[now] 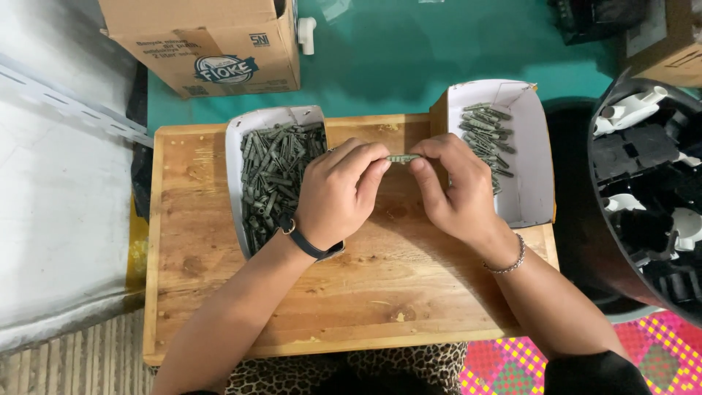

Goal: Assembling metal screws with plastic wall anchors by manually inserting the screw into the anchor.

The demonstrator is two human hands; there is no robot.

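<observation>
Two hands are showing, the left hand and the right hand, and they are sharing one small grey plug between them. Two white trays are sitting on one wooden board: the left tray is holding a heap of grey plugs too tangled to count, likely several dozen, while the right tray is holding perhaps fifteen. One cardboard box is standing behind, and one black bin is standing alongside.
</observation>
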